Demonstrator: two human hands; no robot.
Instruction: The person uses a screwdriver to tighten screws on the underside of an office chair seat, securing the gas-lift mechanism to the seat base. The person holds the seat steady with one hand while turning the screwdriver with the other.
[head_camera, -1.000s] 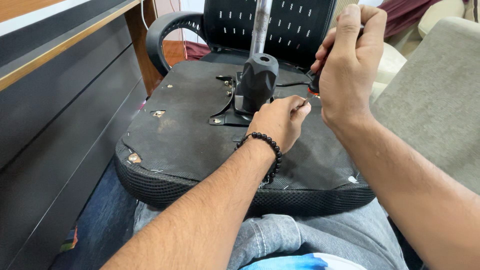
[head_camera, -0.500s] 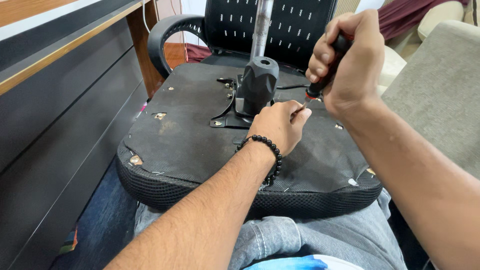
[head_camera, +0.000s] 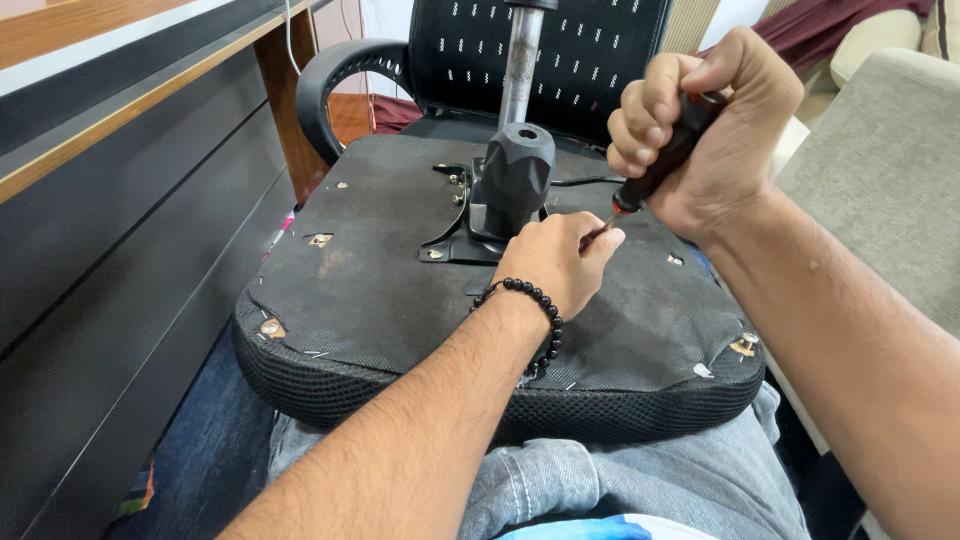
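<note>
Fingers (head_camera: 660, 110) of the right hand (head_camera: 705, 130) wrap fully closed around the black-and-red plastic handle of a screwdriver (head_camera: 665, 160), whose thin metal shaft slants down and left toward the left hand (head_camera: 555, 262). That left hand rests on the upturned black fabric underside of an office chair seat (head_camera: 400, 300), its fingers pinched shut near the screwdriver's tip, apparently steadying it; whether a screw sits under them cannot be told, since the hand covers the spot. A black beaded bracelet (head_camera: 535, 305) circles the left wrist.

From the head view, the work lies just right of the black metal mounting plate (head_camera: 450, 235), which carries the black plastic-shrouded column housing (head_camera: 515, 180) and the grey steel gas cylinder (head_camera: 520, 60). To turn well, the shaft should stand square to the screw head, with firm downward pressure and the left fingertips kept clear of the tip in case it slips.

Around it, the seat lies across the person's lap in blue denim jeans (head_camera: 620, 480). A curved black plastic armrest (head_camera: 335, 85) and black perforated mesh backrest (head_camera: 560, 50) rise behind. A dark grey cabinet with wooden edge (head_camera: 110, 210) stands close on the left; a beige upholstered sofa (head_camera: 880, 190) crowds the right elbow, limiting swing room. Brass-coloured threaded inserts (head_camera: 272, 327) dot the seat's corners.
</note>
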